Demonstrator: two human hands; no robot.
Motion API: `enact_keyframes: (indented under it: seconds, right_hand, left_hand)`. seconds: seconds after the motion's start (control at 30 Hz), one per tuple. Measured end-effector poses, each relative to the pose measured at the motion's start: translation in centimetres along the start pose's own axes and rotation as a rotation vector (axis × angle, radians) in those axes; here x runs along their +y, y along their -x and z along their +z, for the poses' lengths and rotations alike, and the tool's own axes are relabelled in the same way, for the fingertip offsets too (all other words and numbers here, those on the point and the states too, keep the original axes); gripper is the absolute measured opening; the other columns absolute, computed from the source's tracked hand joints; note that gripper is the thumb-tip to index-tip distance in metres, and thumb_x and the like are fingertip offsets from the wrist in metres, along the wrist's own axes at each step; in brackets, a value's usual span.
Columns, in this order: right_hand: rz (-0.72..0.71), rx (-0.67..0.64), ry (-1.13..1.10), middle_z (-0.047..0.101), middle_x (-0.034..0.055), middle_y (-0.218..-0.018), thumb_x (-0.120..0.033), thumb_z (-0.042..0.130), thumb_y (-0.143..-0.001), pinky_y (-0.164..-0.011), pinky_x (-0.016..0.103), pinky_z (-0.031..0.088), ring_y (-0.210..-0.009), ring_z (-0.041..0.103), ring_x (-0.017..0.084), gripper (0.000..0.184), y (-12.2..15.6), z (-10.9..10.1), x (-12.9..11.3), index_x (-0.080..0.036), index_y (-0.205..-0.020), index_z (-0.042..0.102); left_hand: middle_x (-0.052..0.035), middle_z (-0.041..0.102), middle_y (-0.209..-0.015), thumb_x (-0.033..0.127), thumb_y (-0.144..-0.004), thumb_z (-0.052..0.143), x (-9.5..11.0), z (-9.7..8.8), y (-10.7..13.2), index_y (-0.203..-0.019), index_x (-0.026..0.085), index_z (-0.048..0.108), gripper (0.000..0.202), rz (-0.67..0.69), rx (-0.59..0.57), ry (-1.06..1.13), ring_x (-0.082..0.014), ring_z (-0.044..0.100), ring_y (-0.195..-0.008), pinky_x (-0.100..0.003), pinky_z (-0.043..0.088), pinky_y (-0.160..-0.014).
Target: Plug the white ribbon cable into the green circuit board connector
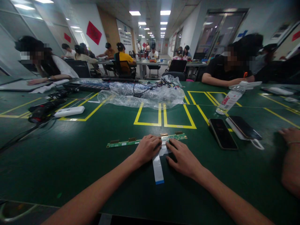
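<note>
A long, narrow green circuit board lies across the dark green table in front of me, with several brownish tabs along its far edge. A white flat ribbon cable with a blue end runs from the board's middle toward me. My left hand is closed, its curled fingers on the cable where it meets the board; its fingertips are partly hidden. My right hand lies at the cable's other side, fingers stretched out and thumb apart, fingertips touching the cable area by the board.
Crumpled clear plastic wrap with black cables lies beyond yellow tape outlines. At right are a phone, a second phone on a white power bank and a tilted bottle. A white device sits left. A co-worker's arm rests far right.
</note>
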State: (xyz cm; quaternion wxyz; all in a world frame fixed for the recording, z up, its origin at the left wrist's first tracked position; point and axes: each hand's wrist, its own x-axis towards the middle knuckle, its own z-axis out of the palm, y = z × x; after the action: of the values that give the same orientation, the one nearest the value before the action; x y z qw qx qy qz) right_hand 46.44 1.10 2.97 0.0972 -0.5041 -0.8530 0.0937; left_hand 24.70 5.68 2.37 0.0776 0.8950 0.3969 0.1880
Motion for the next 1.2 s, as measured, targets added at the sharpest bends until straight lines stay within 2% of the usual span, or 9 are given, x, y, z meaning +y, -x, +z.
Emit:
enact_keyframes:
  seconds: [0.2, 0.37, 0.5, 0.7, 0.8, 0.87, 0.93, 1.2]
  right_hand:
    - [-0.024, 0.017, -0.034, 0.041, 0.0136, -0.154, -0.045, 0.052, -0.093, -0.117, 0.054, 0.026, -0.146, 0.028, 0.032, 0.06, 0.2, -0.2, 0.2, -0.019, -0.147, 0.046]
    - [-0.039, 0.064, -0.072, 0.042, 0.0127, -0.154, -0.044, 0.051, -0.095, -0.117, 0.054, 0.027, -0.145, 0.03, 0.03, 0.055, 0.5, -0.7, 0.6, -0.021, -0.145, 0.048]
    - [-0.023, 0.038, -0.106, 0.041, 0.0115, -0.154, -0.043, 0.049, -0.096, -0.116, 0.053, 0.029, -0.145, 0.03, 0.03, 0.053, 0.7, -1.2, 0.8, -0.022, -0.145, 0.047]
    - [0.029, -0.026, -0.115, 0.039, 0.0126, -0.156, -0.044, 0.047, -0.097, -0.116, 0.054, 0.029, -0.146, 0.028, 0.03, 0.052, 1.0, -1.6, 0.7, -0.022, -0.145, 0.048]
    - [0.033, -0.033, -0.113, 0.039, 0.0134, -0.155, -0.043, 0.047, -0.097, -0.116, 0.054, 0.029, -0.146, 0.029, 0.03, 0.052, 1.0, -1.5, 0.7, -0.022, -0.144, 0.05]
    - [0.026, -0.037, -0.117, 0.039, 0.0134, -0.155, -0.043, 0.047, -0.097, -0.116, 0.054, 0.029, -0.146, 0.029, 0.03, 0.051, 0.9, -1.3, 0.8, -0.022, -0.144, 0.05]
    - [0.018, -0.038, -0.117, 0.04, 0.0134, -0.155, -0.043, 0.048, -0.097, -0.116, 0.054, 0.029, -0.145, 0.03, 0.03, 0.051, 0.9, -1.0, 0.9, -0.022, -0.143, 0.051]
    - [0.019, -0.04, -0.136, 0.039, 0.0134, -0.155, -0.043, 0.048, -0.097, -0.115, 0.055, 0.029, -0.145, 0.03, 0.031, 0.05, 0.8, -1.0, 0.7, -0.022, -0.143, 0.052]
  left_hand:
    - [-0.0102, 0.062, -0.136, 0.031, -0.098, 0.047, 1.3, -0.6, 0.9, -0.13, 0.018, 0.059, 0.037, -0.039, -0.084, -0.133, -0.0281, 0.056, -0.124, -0.048, 0.046, -0.104]
    - [-0.0115, 0.055, -0.145, 0.038, -0.098, 0.045, -0.1, -1.6, 4.0, -0.139, 0.017, 0.054, 0.047, -0.134, -0.148, -0.149, -0.0275, 0.05, -0.134, -0.047, 0.043, -0.112]
    - [-0.0102, 0.048, -0.15, 0.043, -0.1, 0.038, -3.5, -3.0, 8.4, -0.144, 0.02, 0.048, 0.051, -0.304, -0.14, -0.198, -0.0271, 0.045, -0.139, -0.05, 0.043, -0.112]
    - [-0.0157, 0.048, -0.149, 0.05, -0.098, 0.03, -12.1, -5.8, 16.4, -0.142, 0.013, 0.049, 0.061, -0.58, -0.034, -0.291, -0.0317, 0.043, -0.14, -0.054, 0.036, -0.114]
    - [-0.0199, 0.049, -0.147, 0.052, -0.096, 0.029, -15.6, -7.0, 19.1, -0.142, 0.009, 0.048, 0.065, -0.712, -0.021, -0.301, -0.0356, 0.045, -0.137, -0.056, 0.037, -0.113]
    - [-0.0228, 0.048, -0.147, 0.052, -0.096, 0.029, -16.8, -7.5, 19.9, -0.142, 0.007, 0.047, 0.067, -0.758, -0.029, -0.303, -0.0378, 0.046, -0.136, -0.056, 0.039, -0.111]
    - [-0.0251, 0.046, -0.148, 0.052, -0.096, 0.027, -17.1, -7.8, 20.0, -0.144, 0.004, 0.044, 0.069, -0.782, -0.049, -0.317, -0.0393, 0.043, -0.138, -0.058, 0.037, -0.111]
    - [-0.0254, 0.028, -0.158, 0.056, -0.096, 0.023, -16.1, -7.7, 19.6, -0.15, -0.001, 0.031, 0.079, -0.915, -0.048, -0.407, -0.0429, 0.027, -0.145, -0.066, 0.027, -0.113]
